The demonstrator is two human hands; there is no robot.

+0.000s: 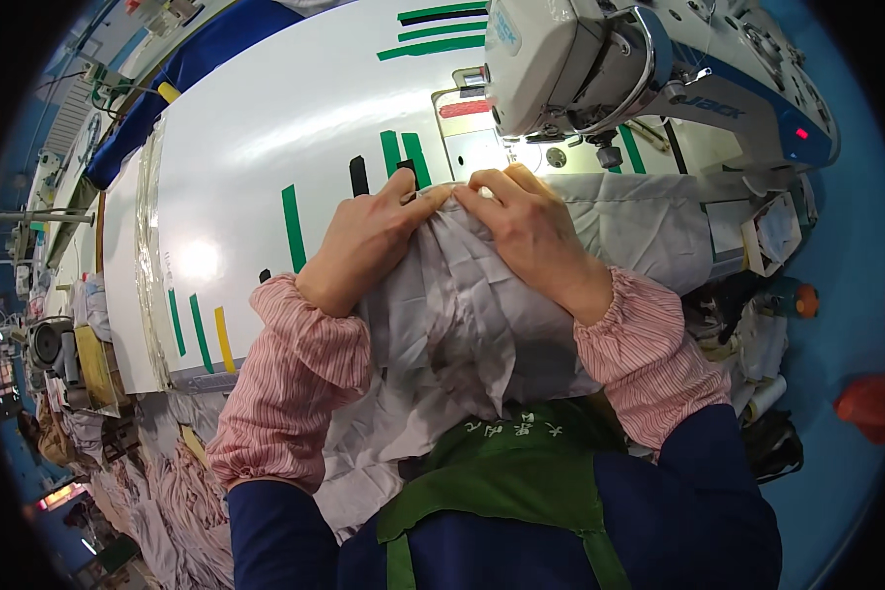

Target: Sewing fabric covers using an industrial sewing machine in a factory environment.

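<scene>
Pale grey fabric (482,305) hangs in folds from the sewing table's front edge down over my lap. My left hand (372,236) pinches its upper edge between thumb and fingers. Close beside it, my right hand (533,228) grips the same edge, the fingertips of both nearly meeting. Just beyond my right hand stands a white and blue sewing machine (580,69), its lit needle area a little past my fingers. More of the fabric lies flat on the table to the right, under the machine's arm. Folds hide the fabric's underside.
Green, black and yellow tape strips mark the white table (236,128). A small open box (772,236) sits at the table's right end. Heaped pale cloth (167,492) lies at lower left. A red bag (867,406) is on the blue floor at right.
</scene>
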